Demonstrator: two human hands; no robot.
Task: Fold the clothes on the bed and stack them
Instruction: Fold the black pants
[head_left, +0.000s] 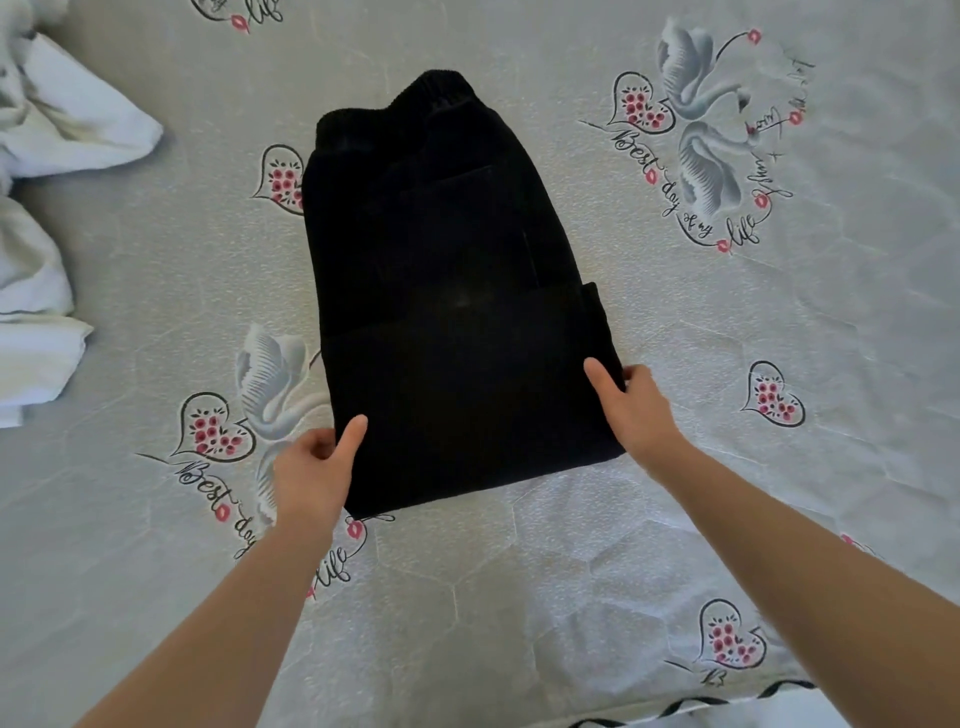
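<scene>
Black trousers, partly folded, lie at the centre of the frame on a patterned bed. Left hand and right hand pinch the folded lower edge; white clothes are heaped at upper left.

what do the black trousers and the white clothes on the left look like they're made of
Black trousers: apparently a thick matte woven cloth, maybe denim or corduroy; they hold flat, crisp folds, with a ribbed elastic waistband and a stitched patch pocket. The weave is too dark to tell.

White clothes: seemingly a thin, soft fabric, likely cotton; they crumple into loose, rounded folds with no sheen.
</scene>
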